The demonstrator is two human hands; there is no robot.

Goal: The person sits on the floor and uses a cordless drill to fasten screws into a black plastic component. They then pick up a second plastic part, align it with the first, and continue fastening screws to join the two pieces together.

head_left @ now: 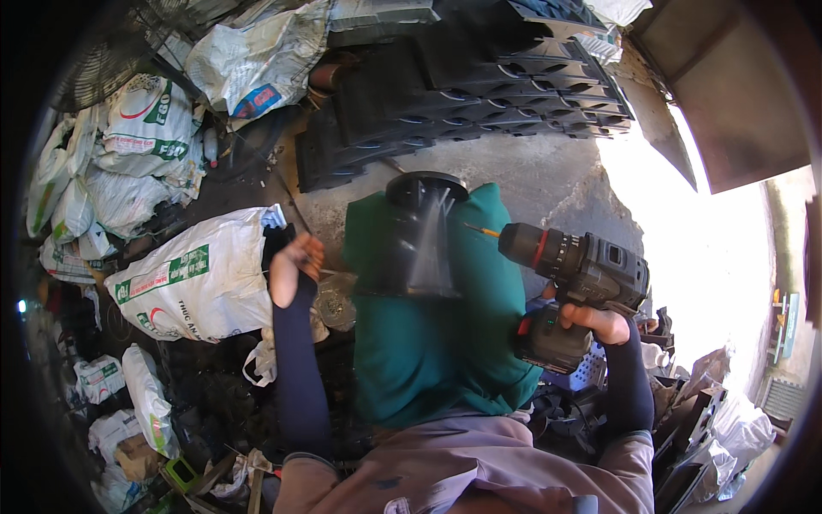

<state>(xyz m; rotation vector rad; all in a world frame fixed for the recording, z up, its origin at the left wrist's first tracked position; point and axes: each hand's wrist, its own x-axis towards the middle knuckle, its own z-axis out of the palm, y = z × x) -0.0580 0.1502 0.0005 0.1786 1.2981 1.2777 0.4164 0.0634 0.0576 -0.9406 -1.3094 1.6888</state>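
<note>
My right hand [595, 322] is wrapped round the grip of a black cordless drill [591, 265]. A thin, gold-coloured bit [481, 230] points left from its chuck. Across my green-trousered thighs lies a glossy black plastic piece [415, 253] with a round, flared far end; the bit's tip is to the right of it, apart from it. My left hand [297, 264] is off to the left at the mouth of a white woven sack [205, 278]. Its fingers are curled in, and whatever they may hold is hidden.
Stacked black plastic parts [454, 94] stand on the concrete floor ahead. Several white sacks [141, 128] crowd the far left, below a fan [107, 56]. Beside my left wrist is a clear plastic bag [336, 304]. A purple basket [586, 373] sits by my right thigh.
</note>
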